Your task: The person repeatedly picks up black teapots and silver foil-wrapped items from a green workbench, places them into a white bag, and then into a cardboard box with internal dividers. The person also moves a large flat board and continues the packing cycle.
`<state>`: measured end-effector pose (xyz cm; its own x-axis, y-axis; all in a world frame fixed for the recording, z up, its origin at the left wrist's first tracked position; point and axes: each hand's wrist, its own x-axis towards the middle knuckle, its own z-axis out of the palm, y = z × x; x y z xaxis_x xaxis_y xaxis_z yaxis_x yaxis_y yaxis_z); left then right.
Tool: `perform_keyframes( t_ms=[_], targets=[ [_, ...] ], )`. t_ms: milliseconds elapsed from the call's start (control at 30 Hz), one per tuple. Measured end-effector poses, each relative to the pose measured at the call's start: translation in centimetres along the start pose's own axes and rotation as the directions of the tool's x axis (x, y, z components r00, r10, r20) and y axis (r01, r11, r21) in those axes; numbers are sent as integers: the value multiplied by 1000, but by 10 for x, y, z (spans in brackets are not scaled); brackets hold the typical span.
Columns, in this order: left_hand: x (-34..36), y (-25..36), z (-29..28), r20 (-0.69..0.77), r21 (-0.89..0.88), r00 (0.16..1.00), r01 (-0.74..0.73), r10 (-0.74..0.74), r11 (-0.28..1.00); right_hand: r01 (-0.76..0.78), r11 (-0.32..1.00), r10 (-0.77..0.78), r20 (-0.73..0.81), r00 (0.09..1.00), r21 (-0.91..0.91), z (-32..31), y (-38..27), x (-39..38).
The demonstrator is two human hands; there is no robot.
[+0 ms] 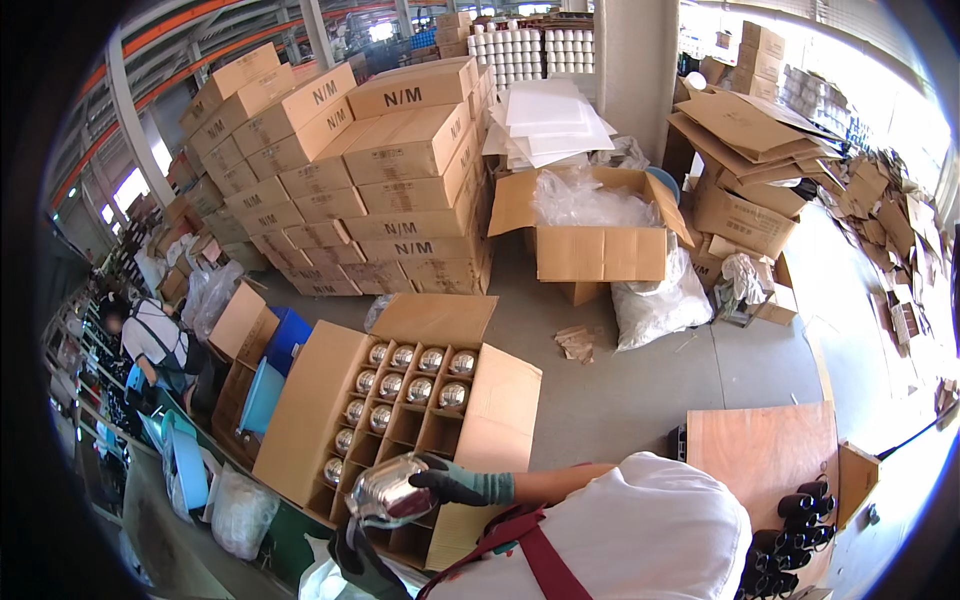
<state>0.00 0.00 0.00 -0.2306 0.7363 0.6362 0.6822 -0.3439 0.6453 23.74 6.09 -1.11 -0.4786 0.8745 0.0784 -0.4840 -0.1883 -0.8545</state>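
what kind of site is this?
Most likely a factory packing or warehouse floor. Stacked sealed cartons fill the concrete floor, flattened cardboard is piled nearby, and gloved hands hold a shiny metal vessel over a divided carton of similar pieces.

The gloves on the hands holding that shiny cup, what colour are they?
Dark grey with a greenish cuff, seen on the right hand holding the silver cup in the head view.

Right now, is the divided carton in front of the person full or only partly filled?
Partly filled. The divided carton, flaps open, has shiny metal cups in its far cells; several near cells look empty.
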Motion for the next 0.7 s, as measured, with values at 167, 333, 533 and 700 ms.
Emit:
perform_keyframes(
  t_ms=[167, 333, 533, 700],
  targets=[
    [-85, 3, 18, -12, -199, 964, 258, -265, 946, -14, 1000, 13, -117, 993, -6, -29, 25, -79],
    [-67, -10, -16, -205, -133, 884, 400, -420, 907, 29, 992, -31, 15, 999, 126, -12, 31, -61],
    [-83, 37, -25, -100, -254, 904, 381, -416, 889, -155, 988, 155, 8, 988, -4, 1, 53, -38],
    [-93, 65, -56, -113, 130, 922, 382, -369, 915, -233, 962, 253, 138, 958, -143, 7, 74, -27]
  ],
)
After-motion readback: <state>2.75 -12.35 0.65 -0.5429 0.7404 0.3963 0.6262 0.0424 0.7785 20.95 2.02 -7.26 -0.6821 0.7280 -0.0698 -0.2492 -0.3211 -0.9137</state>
